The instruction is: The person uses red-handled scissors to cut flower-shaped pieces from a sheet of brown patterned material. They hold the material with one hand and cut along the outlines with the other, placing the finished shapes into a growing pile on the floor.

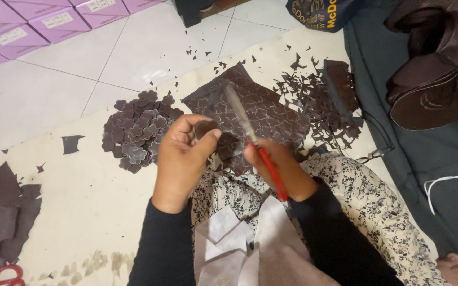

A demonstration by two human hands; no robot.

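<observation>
Two hands work above the lap, over a cream mat on the tiled floor. Left hand is closed on a small round dark brown piece, pinched between thumb and fingertips. Right hand is closed around a red-handled tool; its pale blade points toward 11 o'clock and looks blurred. Brown sheet marked with flower outlines lies just beyond the hands at 12 o'clock. Pile of cut flower shapes sits at 10 o'clock from the left hand, near it. Loose brown scraps spread at 1 o'clock. Purple boxes stand far off at 10 o'clock.
</observation>
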